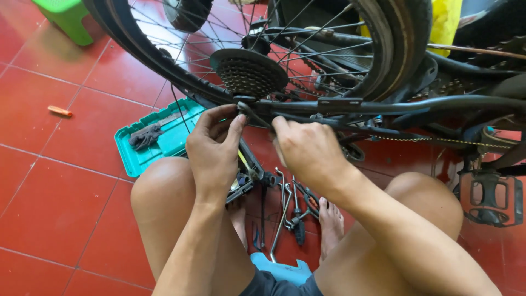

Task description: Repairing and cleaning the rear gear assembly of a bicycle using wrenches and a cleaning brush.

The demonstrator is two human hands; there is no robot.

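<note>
A bicycle lies upside down in front of me, its rear wheel (164, 60) and toothed cassette (249, 71) at top centre. My left hand (213, 151) pinches a small dark part at the axle just below the cassette, thumb and fingers closed on it. My right hand (307, 151) grips the black frame stay (350, 107) right beside it, fingers curled under. What sits between the fingertips is too small to tell. My bare knees frame both hands.
A teal tool tray (159, 140) with a grey rag lies left of my knee. Several wrenches and pliers (287, 205) lie on the red tiled floor between my feet. A pedal (496, 200) hangs at right. A green stool (66, 16) stands far left, with an orange stick (59, 111).
</note>
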